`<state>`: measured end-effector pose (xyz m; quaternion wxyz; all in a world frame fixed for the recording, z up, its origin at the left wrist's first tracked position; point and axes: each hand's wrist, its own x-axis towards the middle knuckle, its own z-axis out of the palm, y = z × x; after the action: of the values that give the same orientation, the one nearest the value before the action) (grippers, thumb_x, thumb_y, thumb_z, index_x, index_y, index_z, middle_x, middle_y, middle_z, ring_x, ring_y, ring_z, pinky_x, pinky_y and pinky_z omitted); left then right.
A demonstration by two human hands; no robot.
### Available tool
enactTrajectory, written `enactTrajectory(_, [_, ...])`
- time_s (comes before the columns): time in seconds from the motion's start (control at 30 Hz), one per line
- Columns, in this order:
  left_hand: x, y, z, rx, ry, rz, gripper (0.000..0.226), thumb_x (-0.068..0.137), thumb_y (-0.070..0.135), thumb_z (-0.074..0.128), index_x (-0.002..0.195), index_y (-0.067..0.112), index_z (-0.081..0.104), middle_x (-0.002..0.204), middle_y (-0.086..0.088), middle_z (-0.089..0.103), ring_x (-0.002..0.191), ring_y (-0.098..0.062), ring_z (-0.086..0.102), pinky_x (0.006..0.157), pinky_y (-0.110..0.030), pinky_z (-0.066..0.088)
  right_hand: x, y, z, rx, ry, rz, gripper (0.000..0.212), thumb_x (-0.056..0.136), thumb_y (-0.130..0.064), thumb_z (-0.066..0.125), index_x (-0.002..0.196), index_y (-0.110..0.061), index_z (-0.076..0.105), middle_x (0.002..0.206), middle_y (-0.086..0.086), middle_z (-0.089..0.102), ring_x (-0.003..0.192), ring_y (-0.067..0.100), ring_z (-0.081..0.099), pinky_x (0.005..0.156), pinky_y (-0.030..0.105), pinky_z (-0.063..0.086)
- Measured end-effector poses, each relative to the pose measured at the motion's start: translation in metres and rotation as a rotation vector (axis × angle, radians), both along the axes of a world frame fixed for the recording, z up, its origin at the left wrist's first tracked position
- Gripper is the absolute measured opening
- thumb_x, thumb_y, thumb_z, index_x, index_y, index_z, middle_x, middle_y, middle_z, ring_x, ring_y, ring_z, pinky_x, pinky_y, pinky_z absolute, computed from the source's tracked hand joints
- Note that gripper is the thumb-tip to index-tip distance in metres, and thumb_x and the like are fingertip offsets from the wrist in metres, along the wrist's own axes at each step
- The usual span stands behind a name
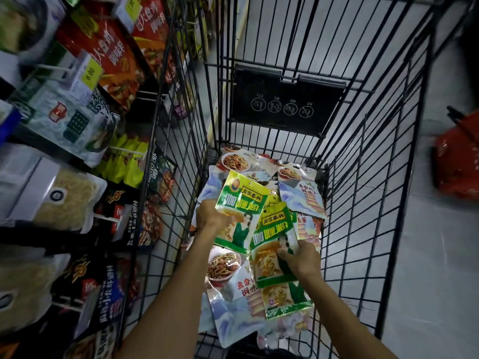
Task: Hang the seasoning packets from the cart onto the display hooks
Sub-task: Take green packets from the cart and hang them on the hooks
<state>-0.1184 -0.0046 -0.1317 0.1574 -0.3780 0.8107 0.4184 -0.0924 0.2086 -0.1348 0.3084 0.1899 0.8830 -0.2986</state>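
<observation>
Both my hands are down inside the black wire cart. My left hand grips a green and yellow seasoning packet by its left edge, lifted above the pile. My right hand pinches a second green and yellow packet, with more of the same kind under it. Pale blue packets with noodle pictures lie on the cart floor. Display hooks with hanging packets line the rack on the left.
The rack on the left is crowded with red, black, green and clear noodle packets and yellow price tags. A black child-seat flap closes the cart's far end. A red basket sits on the pale floor at the right.
</observation>
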Motion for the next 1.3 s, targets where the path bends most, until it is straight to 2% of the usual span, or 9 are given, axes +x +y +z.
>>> enactTrajectory(0.13, [0.009, 0.001, 0.023, 0.220, 0.098, 0.146, 0.048, 0.078, 0.004, 0.073, 0.122, 0.006, 0.056, 0.117, -0.013, 0.064, 0.104, -0.027, 0.061, 0.090, -0.037, 0.051, -0.008, 0.004, 0.024, -0.139, 0.027, -0.075, 0.028, 0.088, -0.020, 0.067, 0.109, -0.003, 0.061, 0.100, 0.014, 0.066, 0.089, 0.028, 0.062, 0.076, 0.038, 0.052])
enactTrajectory(0.33, [0.023, -0.003, 0.077, 0.281, 0.244, 0.278, 0.041, 0.080, 0.012, 0.073, 0.115, 0.000, 0.056, 0.104, -0.005, 0.060, 0.097, -0.020, 0.057, 0.072, -0.025, 0.047, -0.034, 0.002, 0.081, -0.348, 0.132, -0.155, 0.021, 0.088, -0.012, 0.065, 0.107, -0.005, 0.061, 0.100, 0.012, 0.066, 0.092, 0.029, 0.065, 0.080, 0.045, 0.056])
enactTrajectory(0.47, [0.028, -0.009, 0.124, 0.316, 0.345, 0.362, 0.024, 0.081, 0.019, 0.072, 0.097, 0.010, 0.057, 0.089, -0.001, 0.061, 0.078, -0.014, 0.060, 0.055, -0.017, 0.046, -0.057, -0.005, 0.127, -0.562, 0.162, -0.133, 0.007, 0.088, -0.010, 0.065, 0.094, -0.010, 0.061, 0.086, 0.004, 0.068, 0.071, 0.013, 0.066, 0.050, 0.017, 0.051])
enactTrajectory(0.6, [0.037, -0.020, 0.176, 0.300, 0.528, 0.443, 0.018, 0.080, 0.019, 0.072, 0.094, 0.019, 0.062, 0.090, 0.004, 0.066, 0.081, -0.006, 0.063, 0.056, -0.012, 0.047, -0.082, -0.018, 0.173, -0.696, 0.182, -0.008, 0.007, 0.086, -0.016, 0.067, 0.091, -0.013, 0.063, 0.083, 0.005, 0.071, 0.076, 0.020, 0.071, 0.063, 0.032, 0.058])
enactTrajectory(0.77, [0.067, -0.027, 0.248, 0.157, 0.747, 0.562, 0.022, 0.081, 0.016, 0.072, 0.101, 0.021, 0.064, 0.098, 0.003, 0.069, 0.091, -0.007, 0.066, 0.074, -0.017, 0.052, -0.104, -0.049, 0.235, -0.811, 0.242, 0.238, 0.018, 0.082, -0.022, 0.073, 0.088, -0.010, 0.063, 0.081, 0.008, 0.069, 0.069, 0.019, 0.067, 0.056, 0.031, 0.054])
enactTrajectory(0.97, [0.146, -0.024, 0.353, -0.165, 0.927, 0.782, 0.036, 0.082, 0.030, 0.070, 0.116, 0.033, 0.056, 0.115, 0.021, 0.059, 0.105, 0.000, 0.055, 0.087, -0.025, 0.044, -0.096, -0.107, 0.333, -1.001, 0.214, 0.637, 0.040, 0.066, -0.048, 0.078, 0.094, -0.021, 0.070, 0.094, -0.001, 0.074, 0.091, 0.018, 0.070, 0.074, 0.030, 0.053])
enactTrajectory(1.07, [0.201, -0.015, 0.407, -0.324, 1.018, 0.885, 0.021, 0.081, 0.026, 0.071, 0.100, 0.032, 0.064, 0.094, 0.022, 0.068, 0.089, 0.011, 0.062, 0.068, -0.007, 0.047, -0.069, -0.141, 0.384, -1.121, 0.147, 0.810, 0.055, 0.064, -0.053, 0.078, 0.112, -0.027, 0.066, 0.116, -0.003, 0.069, 0.109, 0.018, 0.064, 0.095, 0.044, 0.049])
enactTrajectory(1.13, [0.239, -0.006, 0.441, -0.420, 1.050, 0.960, 0.015, 0.080, 0.026, 0.072, 0.089, 0.034, 0.063, 0.079, 0.026, 0.068, 0.078, 0.013, 0.062, 0.056, -0.002, 0.043, -0.045, -0.161, 0.417, -1.219, 0.149, 0.911, 0.041, 0.060, -0.051, 0.079, 0.096, -0.032, 0.070, 0.102, -0.004, 0.073, 0.100, 0.013, 0.067, 0.085, 0.036, 0.051])
enactTrajectory(1.3, [0.319, 0.017, 0.507, -0.620, 1.060, 1.107, 0.033, 0.083, 0.029, 0.069, 0.110, 0.012, 0.064, 0.097, -0.007, 0.069, 0.092, -0.020, 0.064, 0.059, -0.013, 0.049, 0.026, -0.199, 0.485, -1.409, 0.078, 1.100, 0.068, 0.054, -0.053, 0.080, 0.116, -0.029, 0.064, 0.118, -0.006, 0.068, 0.109, 0.012, 0.062, 0.093, 0.040, 0.047])
